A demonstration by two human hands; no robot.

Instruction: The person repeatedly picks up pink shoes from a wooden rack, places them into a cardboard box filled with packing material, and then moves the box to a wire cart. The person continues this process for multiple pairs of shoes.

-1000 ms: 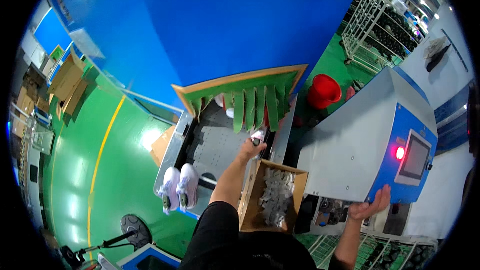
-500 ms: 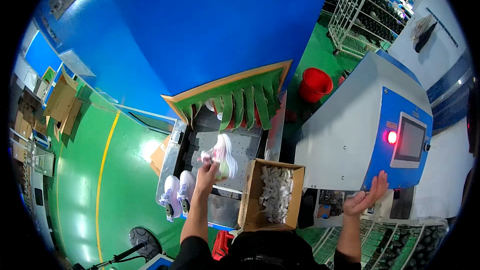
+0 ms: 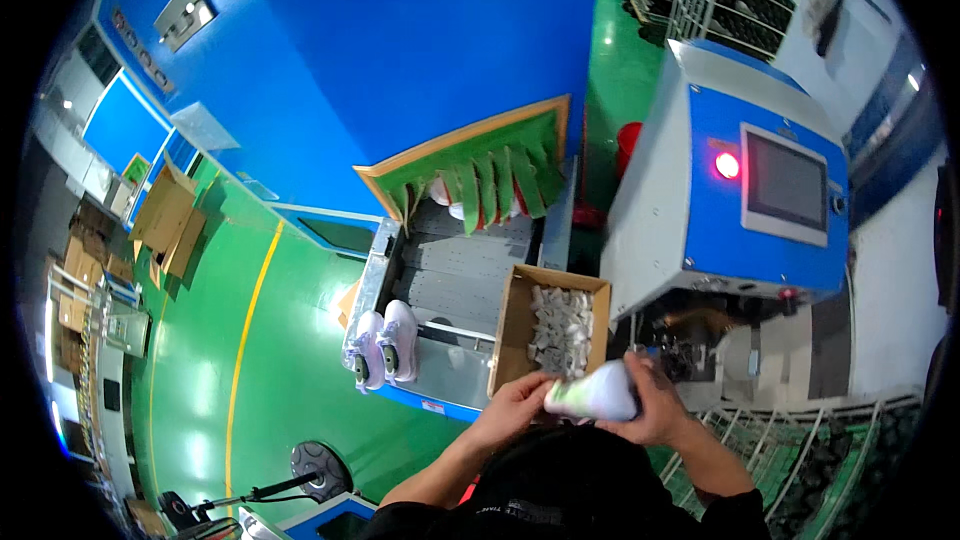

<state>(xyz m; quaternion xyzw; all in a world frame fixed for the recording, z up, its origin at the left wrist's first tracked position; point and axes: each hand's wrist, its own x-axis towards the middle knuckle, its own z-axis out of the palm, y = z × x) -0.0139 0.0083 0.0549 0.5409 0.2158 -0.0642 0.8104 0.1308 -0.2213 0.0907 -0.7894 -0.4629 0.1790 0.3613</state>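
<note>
A white sneaker (image 3: 598,393) with a pale green patch is held low in front of my body. My right hand (image 3: 657,405) wraps round its right end, fingers and thumb on either side. At the opposite end, the closed fingers of my left hand (image 3: 517,408) meet the shoe; their exact grip is partly hidden. Just beyond my hands stands an open cardboard box (image 3: 512,335) holding many small white pieces (image 3: 562,330). To the left, a pair of white sneakers (image 3: 385,348) sits side by side on the metal ledge at the conveyor's front corner.
A conveyor bed (image 3: 455,275) runs under a green strip curtain (image 3: 490,180) into a large blue machine (image 3: 430,40). At right stands a grey-blue machine with a screen (image 3: 785,185) and a lit red button (image 3: 727,165). Wire racks (image 3: 790,450) stand at lower right.
The sneaker has come off the conveyor toward my body. My right hand has left the right machine's lower edge and taken hold of the shoe. The view has shifted to the right.
</note>
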